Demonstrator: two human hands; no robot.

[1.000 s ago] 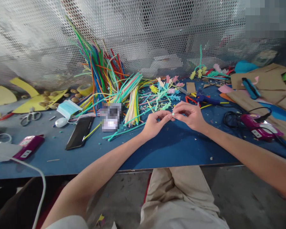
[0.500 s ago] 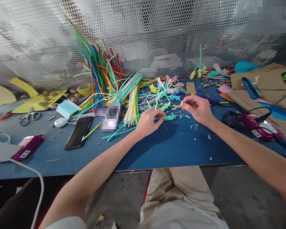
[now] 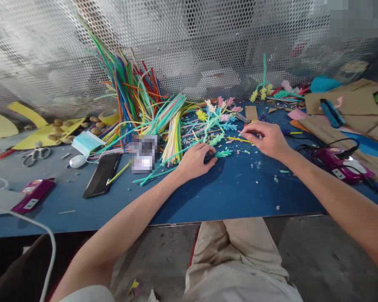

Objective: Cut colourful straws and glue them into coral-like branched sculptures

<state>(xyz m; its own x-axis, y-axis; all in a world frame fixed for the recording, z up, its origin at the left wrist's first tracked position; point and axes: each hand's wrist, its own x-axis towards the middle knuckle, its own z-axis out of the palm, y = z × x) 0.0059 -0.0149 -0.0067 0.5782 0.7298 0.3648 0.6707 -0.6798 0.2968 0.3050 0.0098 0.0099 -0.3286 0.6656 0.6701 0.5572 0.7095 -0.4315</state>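
My left hand [image 3: 197, 161] rests by the near side of the craft pile, its thumb and fingertips apart with no object visible between them. Just right of its fingertips lies a small green fringed sprig [image 3: 223, 153]. Beyond it is a branching cluster of pastel sprigs [image 3: 214, 121] in pink, yellow, blue and green. My right hand [image 3: 264, 138] is over the table to the right, thumb and forefinger pinched; whatever they hold is too small to make out. A thin yellow stick [image 3: 237, 139] lies just left of that hand.
Colourful pipe cleaners [image 3: 126, 92] lean against the mesh panel. A phone [image 3: 102, 175], scissors [image 3: 37, 155] and a face mask [image 3: 87, 143] lie left. At right are a purple glue gun or similar device [image 3: 342, 164] with a cable and cardboard pieces [image 3: 343, 102].
My left thumb and fingertips have moved apart. My right hand has shifted slightly to the right. A small pale green scrap now shows on the table below my right hand.
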